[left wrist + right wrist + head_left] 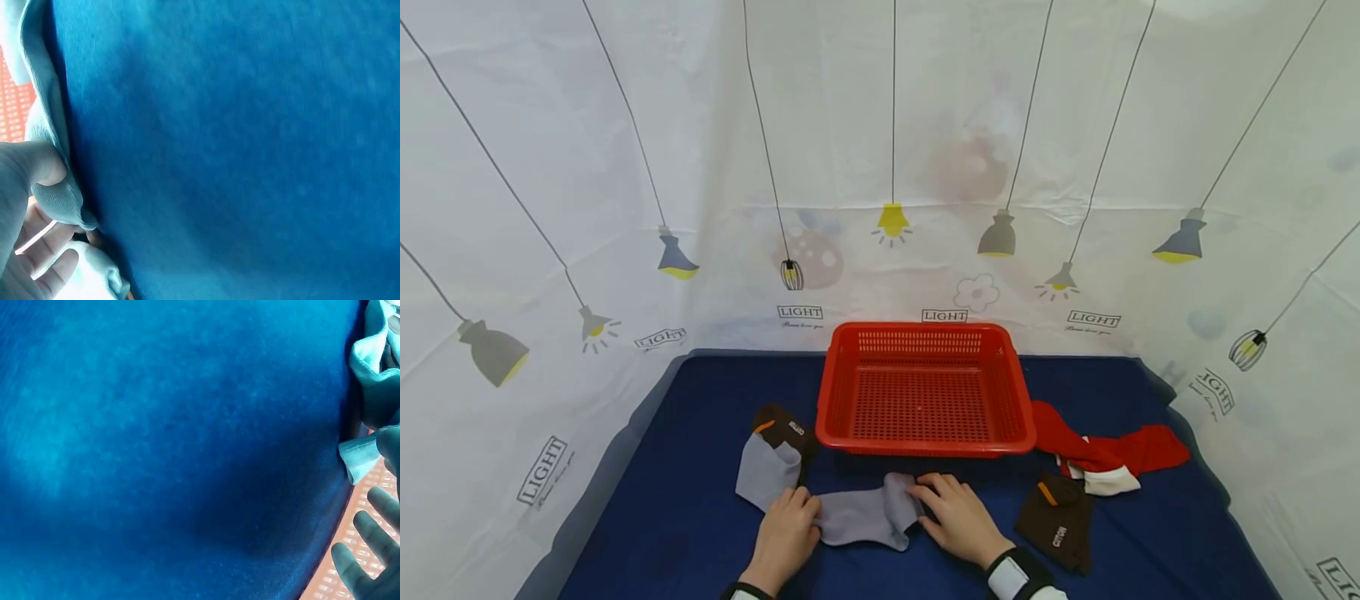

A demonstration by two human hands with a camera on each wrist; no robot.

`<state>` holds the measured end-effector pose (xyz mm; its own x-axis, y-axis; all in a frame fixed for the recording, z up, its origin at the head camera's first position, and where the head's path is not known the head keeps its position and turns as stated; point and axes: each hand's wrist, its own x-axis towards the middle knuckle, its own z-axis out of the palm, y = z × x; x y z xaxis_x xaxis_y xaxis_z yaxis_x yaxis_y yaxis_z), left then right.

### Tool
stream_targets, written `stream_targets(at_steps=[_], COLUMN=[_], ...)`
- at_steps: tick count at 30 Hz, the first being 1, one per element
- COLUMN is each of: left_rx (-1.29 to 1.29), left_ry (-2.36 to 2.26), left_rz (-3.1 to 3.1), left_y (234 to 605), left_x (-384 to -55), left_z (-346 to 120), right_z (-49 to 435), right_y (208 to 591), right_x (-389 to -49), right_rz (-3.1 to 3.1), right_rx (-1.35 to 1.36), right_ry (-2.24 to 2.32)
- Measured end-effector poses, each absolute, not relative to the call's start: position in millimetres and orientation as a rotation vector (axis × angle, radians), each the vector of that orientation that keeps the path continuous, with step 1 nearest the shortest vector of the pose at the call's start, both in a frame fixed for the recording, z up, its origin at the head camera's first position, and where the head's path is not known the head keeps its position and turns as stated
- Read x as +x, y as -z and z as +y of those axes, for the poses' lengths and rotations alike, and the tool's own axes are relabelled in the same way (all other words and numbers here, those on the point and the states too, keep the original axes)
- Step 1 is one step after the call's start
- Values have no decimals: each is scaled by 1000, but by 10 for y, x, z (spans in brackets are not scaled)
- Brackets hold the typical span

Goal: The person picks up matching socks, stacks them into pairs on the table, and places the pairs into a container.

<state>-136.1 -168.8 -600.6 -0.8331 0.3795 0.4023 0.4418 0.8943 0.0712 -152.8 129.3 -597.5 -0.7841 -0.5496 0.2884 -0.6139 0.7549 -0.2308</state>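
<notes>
A grey sock (pixel 861 515) lies stretched sideways on the dark blue cloth, its right end folded over. At its left end my left hand (pixel 786 533) pinches the fabric; the left wrist view shows the thumb (pixel 47 164) pressing on it. The thumb and index finger of my right hand (pixel 958 517) hold the folded end, while its other fingers (pixel 375 536) spread apart. Beyond the left hand, another grey sock (pixel 767 471) lies partly over a brown sock (pixel 790 429) marked COTTON.
A red plastic basket (pixel 925 447) stands just behind the hands. To the right lie a folded brown sock (pixel 1056 525) and red socks (pixel 1123 450) with white parts (pixel 1112 481). A white printed curtain (pixel 865 150) surrounds the blue table surface (pixel 700 467).
</notes>
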Motion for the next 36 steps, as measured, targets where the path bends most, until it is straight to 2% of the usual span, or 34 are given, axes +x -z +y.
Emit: stream_targets(at_steps=[16,36], left_rx=[-521,-475], left_ry=[282,204], left_rz=[-2657,-2812], left_y=[5930,6000], left_x=[-1364,-1335], left_z=[-1704,-1650], right_z=[1263,1023], right_y=[5942,5990], right_x=[-1595,-1668], right_rz=[-2744,-2895], right_rx=[911,1079], right_ry=[-474,-302])
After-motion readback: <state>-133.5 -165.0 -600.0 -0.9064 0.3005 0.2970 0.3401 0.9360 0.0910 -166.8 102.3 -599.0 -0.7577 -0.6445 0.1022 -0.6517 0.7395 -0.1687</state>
